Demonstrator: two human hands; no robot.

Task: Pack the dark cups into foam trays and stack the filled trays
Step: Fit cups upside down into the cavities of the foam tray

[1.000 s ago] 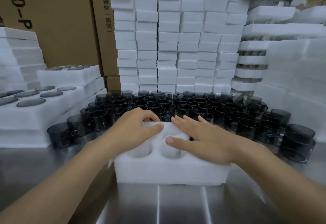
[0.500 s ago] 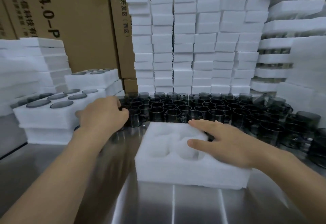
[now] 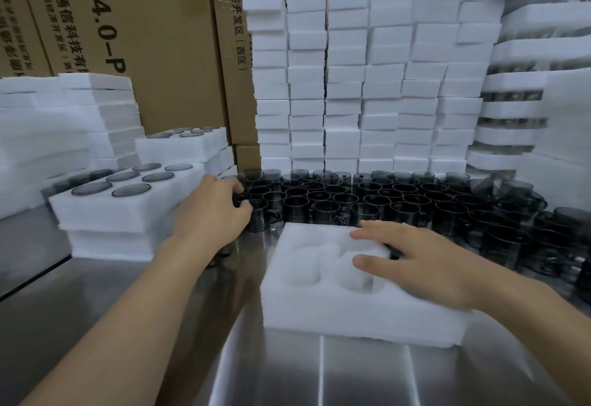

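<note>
Everything is seen through one wide-angle view, worn at head height and tilted forward and down. The steel table (image 3: pixel 287 373) and a foam tray (image 3: pixel 351 316) are framed close below; cardboard boxes (image 3: pixel 166 54) are caught behind.

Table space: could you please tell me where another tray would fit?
Bare steel lies in front of the empty tray and left of it, up to the filled stack. Behind and right, cups crowd everything.
</note>
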